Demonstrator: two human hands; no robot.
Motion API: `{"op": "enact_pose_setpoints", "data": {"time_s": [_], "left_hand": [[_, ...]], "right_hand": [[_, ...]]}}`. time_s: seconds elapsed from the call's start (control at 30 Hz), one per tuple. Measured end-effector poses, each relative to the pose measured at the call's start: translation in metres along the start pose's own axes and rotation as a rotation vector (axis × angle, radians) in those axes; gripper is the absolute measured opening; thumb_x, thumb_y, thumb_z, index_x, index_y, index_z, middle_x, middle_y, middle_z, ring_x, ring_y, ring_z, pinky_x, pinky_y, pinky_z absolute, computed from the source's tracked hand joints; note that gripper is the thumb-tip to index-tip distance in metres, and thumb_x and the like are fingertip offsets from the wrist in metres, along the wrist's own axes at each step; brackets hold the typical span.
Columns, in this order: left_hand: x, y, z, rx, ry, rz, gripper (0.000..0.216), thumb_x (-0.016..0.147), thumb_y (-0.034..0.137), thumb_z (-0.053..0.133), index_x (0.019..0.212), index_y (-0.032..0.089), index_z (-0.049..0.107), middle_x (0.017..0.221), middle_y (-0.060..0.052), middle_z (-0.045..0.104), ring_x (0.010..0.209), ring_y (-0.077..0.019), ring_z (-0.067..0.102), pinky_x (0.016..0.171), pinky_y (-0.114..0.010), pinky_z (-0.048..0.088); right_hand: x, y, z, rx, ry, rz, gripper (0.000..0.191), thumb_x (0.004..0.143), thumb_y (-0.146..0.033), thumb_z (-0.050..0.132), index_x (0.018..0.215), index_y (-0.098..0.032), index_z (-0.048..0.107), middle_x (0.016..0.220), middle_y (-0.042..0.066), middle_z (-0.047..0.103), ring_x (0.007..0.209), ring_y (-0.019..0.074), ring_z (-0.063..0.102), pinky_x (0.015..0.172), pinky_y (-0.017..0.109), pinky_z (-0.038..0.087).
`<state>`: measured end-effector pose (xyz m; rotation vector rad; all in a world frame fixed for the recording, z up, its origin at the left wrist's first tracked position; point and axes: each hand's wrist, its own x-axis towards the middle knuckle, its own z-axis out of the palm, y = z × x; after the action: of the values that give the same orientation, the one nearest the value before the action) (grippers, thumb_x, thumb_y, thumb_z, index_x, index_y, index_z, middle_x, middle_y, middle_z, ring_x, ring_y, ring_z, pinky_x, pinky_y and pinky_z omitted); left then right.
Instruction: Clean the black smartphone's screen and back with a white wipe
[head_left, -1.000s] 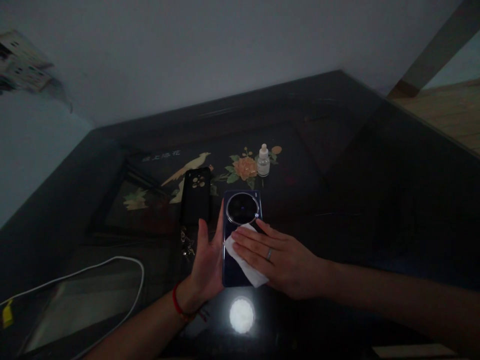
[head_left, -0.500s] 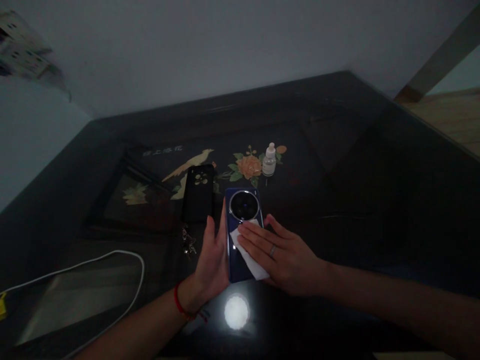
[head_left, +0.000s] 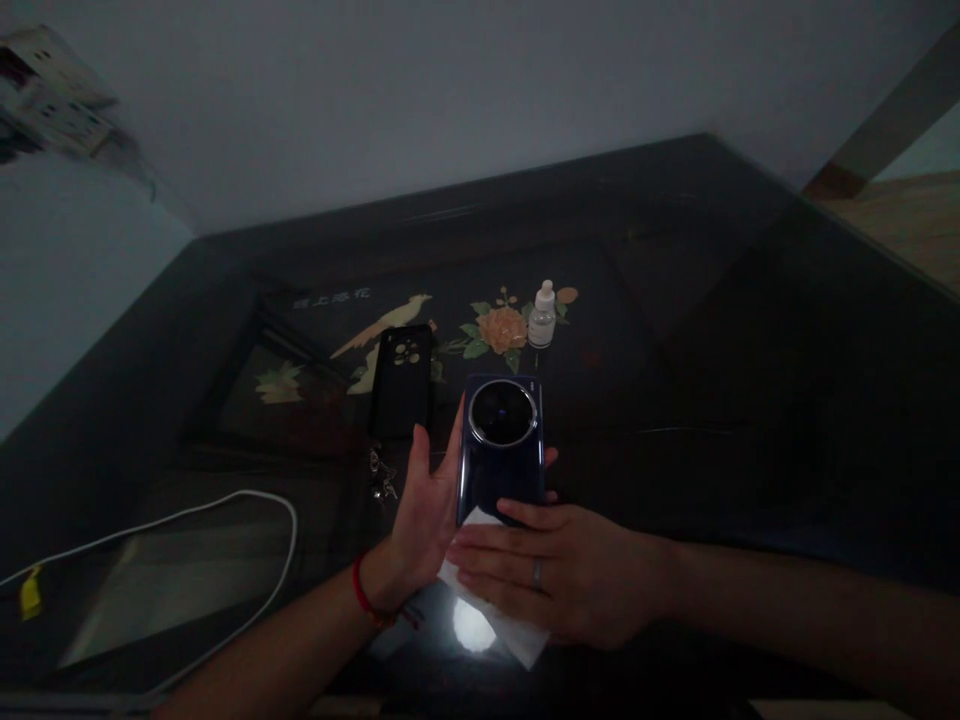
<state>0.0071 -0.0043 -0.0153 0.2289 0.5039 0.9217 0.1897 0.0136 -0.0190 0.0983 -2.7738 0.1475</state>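
A dark blue phone [head_left: 501,450] with a large round camera ring lies back-up in my left hand [head_left: 424,515], whose fingers wrap its edges from beneath. My right hand [head_left: 551,570], wearing a ring, presses a white wipe [head_left: 496,620] flat against the phone's lower end with its fingers stretched out. A red string bracelet is on my left wrist.
A black phone case [head_left: 403,380] lies left of the phone, with a small keyring [head_left: 382,480] below it. A small white dropper bottle [head_left: 542,316] stands by the painted flower on the dark glass table [head_left: 750,380]. A white cable [head_left: 225,505] loops at left.
My right hand slid the wipe down from the camera ring to the phone's bottom end. The phone's back is now mostly uncovered.
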Motion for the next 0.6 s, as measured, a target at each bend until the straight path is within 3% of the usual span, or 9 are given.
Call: {"op": "enact_pose_setpoints", "data": {"time_s": [0.07,0.2,0.27,0.5,0.6], "left_hand": [[0.000,0.001,0.000,-0.005,0.042,0.020,0.071,0.082,0.073,0.027,0.146,0.046,0.010,0.139,-0.007,0.050,0.115,-0.0281,0.057,0.101,-0.047,0.034],[0.000,-0.001,-0.003,-0.039,0.116,0.028,0.065,0.088,0.066,0.023,0.147,0.040,0.016,0.139,-0.004,0.051,0.112,-0.0222,0.058,0.099,-0.039,0.038],[0.000,-0.002,-0.003,-0.034,0.122,0.005,0.063,0.088,0.065,0.023,0.147,0.042,0.015,0.139,-0.004,0.051,0.111,-0.0212,0.058,0.099,-0.038,0.038],[0.000,-0.003,-0.001,0.040,0.001,-0.020,0.073,0.081,0.074,0.026,0.146,0.046,0.005,0.141,-0.007,0.048,0.116,-0.0293,0.057,0.103,-0.049,0.032],[-0.001,0.000,0.000,0.055,0.006,0.034,0.079,0.079,0.075,0.029,0.147,0.042,0.007,0.143,-0.011,0.045,0.113,-0.0313,0.058,0.100,-0.051,0.036]], "right_hand": [[-0.005,0.006,-0.002,-0.022,0.032,0.008,0.049,0.097,-0.035,0.031,0.133,-0.005,0.047,0.140,0.012,0.049,0.134,0.0204,0.038,0.115,0.038,0.022],[-0.009,0.015,-0.004,-0.079,0.137,0.233,0.048,0.098,-0.032,0.029,0.133,-0.003,0.045,0.139,0.015,0.050,0.135,0.0209,0.036,0.116,0.042,0.015],[-0.005,0.012,-0.002,-0.079,0.135,0.265,0.048,0.097,-0.031,0.032,0.133,-0.001,0.045,0.139,0.016,0.049,0.135,0.0228,0.035,0.116,0.042,0.016],[0.006,-0.002,0.001,-0.028,-0.016,0.067,0.047,0.096,-0.028,0.031,0.135,-0.005,0.044,0.142,0.010,0.047,0.133,0.0212,0.039,0.111,0.038,0.029],[-0.004,0.004,-0.004,-0.055,0.041,-0.030,0.047,0.097,-0.030,0.028,0.130,-0.005,0.050,0.137,0.011,0.052,0.130,0.0211,0.044,0.112,0.037,0.028]]}}
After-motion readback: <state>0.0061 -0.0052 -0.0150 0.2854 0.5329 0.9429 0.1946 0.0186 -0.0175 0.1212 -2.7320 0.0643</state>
